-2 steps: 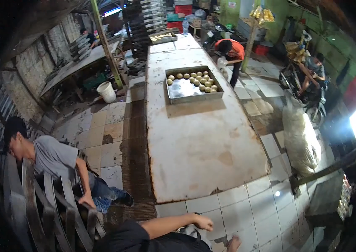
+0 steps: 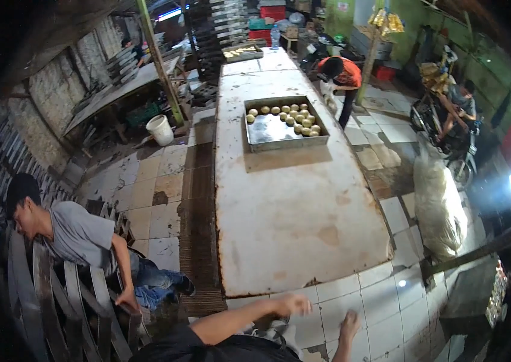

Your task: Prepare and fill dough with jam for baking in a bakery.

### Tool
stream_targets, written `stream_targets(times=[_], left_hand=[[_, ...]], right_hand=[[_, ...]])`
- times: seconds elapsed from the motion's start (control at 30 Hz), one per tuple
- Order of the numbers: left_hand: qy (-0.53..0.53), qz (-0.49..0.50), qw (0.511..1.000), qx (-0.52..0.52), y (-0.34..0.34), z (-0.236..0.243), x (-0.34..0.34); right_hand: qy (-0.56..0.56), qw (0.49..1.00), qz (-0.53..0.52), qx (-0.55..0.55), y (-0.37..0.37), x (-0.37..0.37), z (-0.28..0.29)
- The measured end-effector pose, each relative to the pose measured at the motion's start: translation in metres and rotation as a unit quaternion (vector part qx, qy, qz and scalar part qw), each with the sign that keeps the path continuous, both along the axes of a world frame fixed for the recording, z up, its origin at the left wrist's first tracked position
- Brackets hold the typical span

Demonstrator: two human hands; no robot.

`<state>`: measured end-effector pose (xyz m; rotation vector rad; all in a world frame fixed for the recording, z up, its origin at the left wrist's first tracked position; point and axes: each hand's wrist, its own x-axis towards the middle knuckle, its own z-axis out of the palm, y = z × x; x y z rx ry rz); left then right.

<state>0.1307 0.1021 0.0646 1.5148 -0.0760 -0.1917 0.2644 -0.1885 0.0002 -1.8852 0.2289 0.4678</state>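
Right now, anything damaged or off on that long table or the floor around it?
The long white table has rusty, chipped edges and brown worn patches. Floor tiles beside it are broken and stained. The metal tray holds dough balls only along its far side.

A big whitish sack [image 2: 438, 202] slumps right of the table [image 2: 295, 223]; yellow packets [image 2: 386, 22] hang beyond its far end.

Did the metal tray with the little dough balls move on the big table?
No. The metal tray sits at the same spot on the long white table.
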Motion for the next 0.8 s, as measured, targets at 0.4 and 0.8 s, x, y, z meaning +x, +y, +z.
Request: stream_targets(times=[0.4,0.8], left_hand=[[0.139,0.279,0.733,0.604,0.158,0.008,-0.049],[-0.198,0.093,0.888,0.403,0.213,-0.025,-0.065]], right_hand=[[-0.408,0.793,0.349,-0.288,0.369,0.056,0.101],[-0.315,0.765,0.241,-0.507,0.413,0.043,0.094]])
